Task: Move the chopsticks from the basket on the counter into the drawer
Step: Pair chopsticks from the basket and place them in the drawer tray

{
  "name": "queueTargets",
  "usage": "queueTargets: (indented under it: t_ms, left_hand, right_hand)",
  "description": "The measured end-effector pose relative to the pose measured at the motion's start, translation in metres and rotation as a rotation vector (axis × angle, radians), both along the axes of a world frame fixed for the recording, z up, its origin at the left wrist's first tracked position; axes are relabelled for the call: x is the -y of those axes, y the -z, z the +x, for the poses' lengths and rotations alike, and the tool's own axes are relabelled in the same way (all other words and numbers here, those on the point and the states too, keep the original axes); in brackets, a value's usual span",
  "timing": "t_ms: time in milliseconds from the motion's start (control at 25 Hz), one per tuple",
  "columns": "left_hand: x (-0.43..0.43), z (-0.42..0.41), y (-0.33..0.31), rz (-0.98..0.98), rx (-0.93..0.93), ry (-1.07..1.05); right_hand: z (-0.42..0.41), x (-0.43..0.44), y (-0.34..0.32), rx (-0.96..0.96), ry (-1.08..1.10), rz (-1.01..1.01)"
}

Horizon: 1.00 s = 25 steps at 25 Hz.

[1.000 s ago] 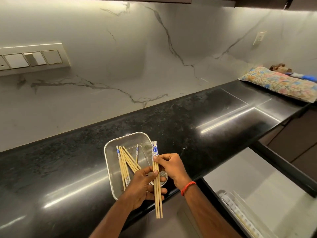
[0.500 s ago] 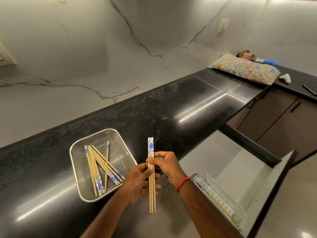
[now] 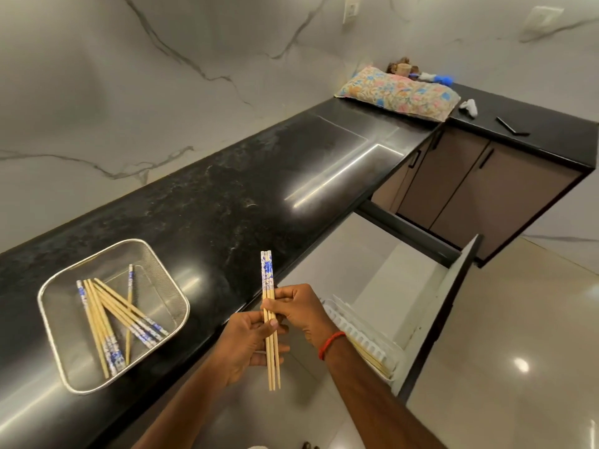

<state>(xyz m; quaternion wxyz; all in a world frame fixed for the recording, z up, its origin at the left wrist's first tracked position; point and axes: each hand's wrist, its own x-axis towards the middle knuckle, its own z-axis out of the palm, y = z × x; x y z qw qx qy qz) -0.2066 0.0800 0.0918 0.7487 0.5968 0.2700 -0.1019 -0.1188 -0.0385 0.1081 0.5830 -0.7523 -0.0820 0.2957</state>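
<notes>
Chopstick bundle point(image 3: 271, 361) has left the basket point(image 3: 48, 322); now upright past the desk point(image 3: 227, 202) edge. Fingers point(image 3: 287, 294) of left hand point(image 3: 243, 346) and right hand point(image 3: 303, 312) curl round it. Open drawer point(image 3: 366, 267) is near, so probably deposit next. Loose chopsticks point(image 3: 107, 319) remain in the basket.

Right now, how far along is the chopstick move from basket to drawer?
Done: the drawer stands open, and what look like a few sticks already lie in its white tray. In hand: the left hand and right hand together hold a bundle of chopsticks upright, between basket and drawer. Left: several loose chopsticks lie in the basket on the counter, so more trips seem likely.
</notes>
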Motion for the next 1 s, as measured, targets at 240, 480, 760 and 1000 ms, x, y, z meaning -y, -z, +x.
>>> queueTargets:
  t_ms: [240,480,760,1000]
  left_hand:
    - [0.038,0.005,0.019,-0.006,-0.056,0.063]
    - [0.063,0.018,0.041,0.022,-0.044,0.047]
    - [0.089,0.039,0.048,0.012,-0.030,0.034]
    - [0.107,0.059,0.054,-0.013,-0.075,0.049]
  right_hand:
    - [0.013,0.037,0.012,0.018,0.088,0.006]
    - [0.022,0.068,0.027,-0.068,0.041,-0.043]
    - [0.040,0.086,0.029,0.028,0.011,-0.108]
    - [0.056,0.106,0.041,0.012,0.053,-0.102]
